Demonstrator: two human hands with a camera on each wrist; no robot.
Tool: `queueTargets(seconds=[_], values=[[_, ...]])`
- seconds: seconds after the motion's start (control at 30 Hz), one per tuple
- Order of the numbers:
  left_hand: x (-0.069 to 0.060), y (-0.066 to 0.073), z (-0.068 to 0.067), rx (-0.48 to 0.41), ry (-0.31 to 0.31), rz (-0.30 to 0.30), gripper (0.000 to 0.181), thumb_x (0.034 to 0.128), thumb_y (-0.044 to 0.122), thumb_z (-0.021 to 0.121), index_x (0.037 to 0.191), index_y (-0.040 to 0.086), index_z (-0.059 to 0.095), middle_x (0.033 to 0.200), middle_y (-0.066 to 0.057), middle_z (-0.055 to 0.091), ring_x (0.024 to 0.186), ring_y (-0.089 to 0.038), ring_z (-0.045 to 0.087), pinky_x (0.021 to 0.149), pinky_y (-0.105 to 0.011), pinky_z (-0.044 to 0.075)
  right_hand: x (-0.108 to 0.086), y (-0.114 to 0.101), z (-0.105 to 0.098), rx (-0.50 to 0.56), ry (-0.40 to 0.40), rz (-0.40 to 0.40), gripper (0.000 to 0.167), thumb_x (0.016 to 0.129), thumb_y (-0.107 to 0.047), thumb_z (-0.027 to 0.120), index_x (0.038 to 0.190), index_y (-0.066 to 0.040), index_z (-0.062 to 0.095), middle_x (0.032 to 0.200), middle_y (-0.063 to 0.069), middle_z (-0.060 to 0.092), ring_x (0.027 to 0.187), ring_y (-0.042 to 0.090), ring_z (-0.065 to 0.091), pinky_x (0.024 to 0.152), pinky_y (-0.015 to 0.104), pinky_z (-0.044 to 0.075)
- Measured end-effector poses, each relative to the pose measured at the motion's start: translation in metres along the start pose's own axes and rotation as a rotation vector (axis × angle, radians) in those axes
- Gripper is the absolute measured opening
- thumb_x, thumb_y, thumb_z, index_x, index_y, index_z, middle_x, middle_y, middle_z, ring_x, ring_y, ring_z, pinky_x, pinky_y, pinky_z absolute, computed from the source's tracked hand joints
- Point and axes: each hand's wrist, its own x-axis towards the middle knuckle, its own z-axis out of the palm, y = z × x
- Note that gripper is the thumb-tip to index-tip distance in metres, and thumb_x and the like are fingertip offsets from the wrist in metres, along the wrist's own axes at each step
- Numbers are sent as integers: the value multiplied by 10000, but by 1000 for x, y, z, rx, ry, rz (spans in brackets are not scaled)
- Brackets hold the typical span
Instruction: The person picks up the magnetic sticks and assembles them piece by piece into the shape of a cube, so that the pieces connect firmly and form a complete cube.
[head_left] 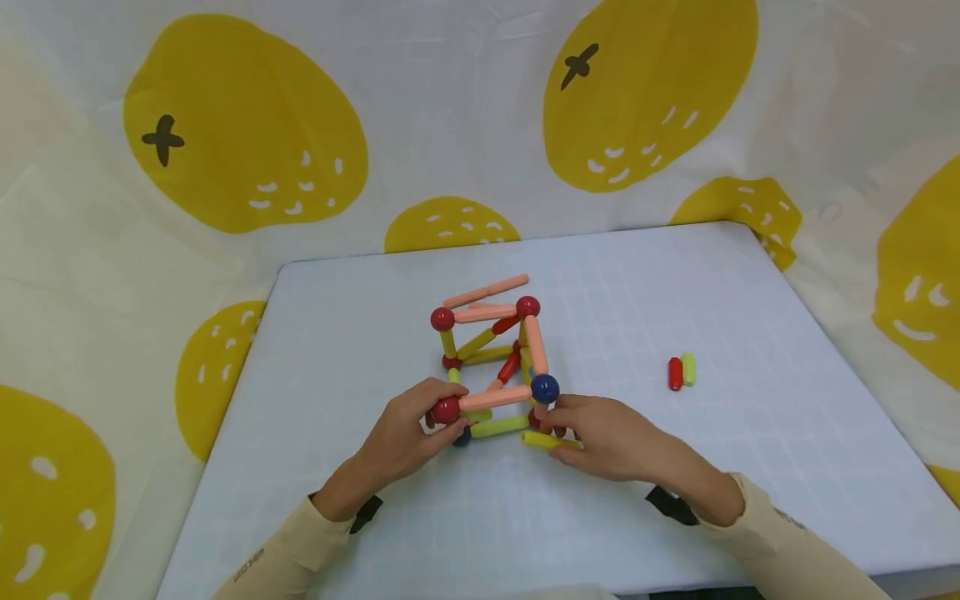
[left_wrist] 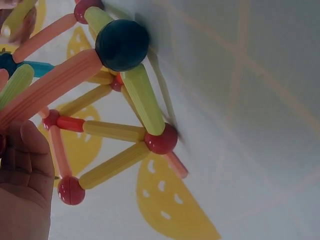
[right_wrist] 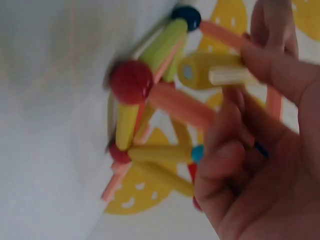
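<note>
A box-shaped frame of magnetic rods and balls stands mid-table. My left hand (head_left: 405, 427) grips the red ball (head_left: 446, 409) at its upper front left corner, thumb and fingers on either side. At the front right, my right hand (head_left: 617, 437) pinches a loose yellow rod (head_left: 551, 440) between thumb and index finger. Its other fingers are by the upright pink rod (right_wrist: 182, 106) beneath the upper blue ball (head_left: 545, 388); whether they press on it I cannot tell. A pink rod (head_left: 495, 397) joins the upper front balls. The lower dark blue ball (left_wrist: 122, 45) sits at the bottom front left.
A short red rod (head_left: 676, 374) and a light green rod (head_left: 689, 369) lie side by side to the right on the pale table (head_left: 757, 467). Behind the frame rests a loose pink rod (head_left: 487, 290). A fruit-print cloth (head_left: 450, 108) hangs behind the table.
</note>
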Motion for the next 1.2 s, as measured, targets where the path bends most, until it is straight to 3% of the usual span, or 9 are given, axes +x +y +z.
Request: queueTargets(seconds=[0.1, 0.2, 0.37, 0.6, 1.2], values=[[1, 0, -1, -2, 6, -7, 441, 823, 77, 849, 1225, 93, 667, 1057, 16, 682, 869, -74, 566, 680, -220, 542, 7, -18, 19, -127, 185, 0, 215, 880, -278, 798, 1047, -155, 741, 703, -120, 571, 581, 14, 459, 511, 171, 365], [0, 0, -1, -3, 3, -8, 435, 823, 75, 849, 1218, 98, 669, 1055, 18, 683, 865, -71, 565, 680, -218, 540, 13, -24, 40, -282, 345, -20, 216, 860, -308, 812, 990, -160, 725, 586, -116, 540, 459, 7, 426, 423, 166, 288], [-1, 1, -1, -5, 0, -6, 428, 827, 77, 844, 1216, 127, 673, 1046, 25, 687, 854, -65, 564, 676, -222, 536, 20, -23, 59, -420, 490, -76, 239, 821, -317, 841, 919, -172, 678, 566, -87, 572, 394, 35, 463, 382, 168, 267], [-1, 3, -3, -9, -1, -15, 420, 831, 96, 846, 1214, 130, 676, 1033, 36, 686, 841, -56, 561, 671, -225, 536, 28, -24, 60, -453, 539, -82, 263, 807, -290, 853, 890, -156, 642, 519, -77, 440, 386, 57, 414, 378, 195, 287], [0, 0, -2, 4, -10, 30, 425, 836, 85, 839, 1217, 142, 660, 1043, 35, 660, 848, -52, 549, 669, -197, 520, 39, -18, 67, -513, 609, -107, 260, 793, -287, 858, 895, -153, 660, 510, -71, 401, 399, 57, 340, 372, 209, 311]])
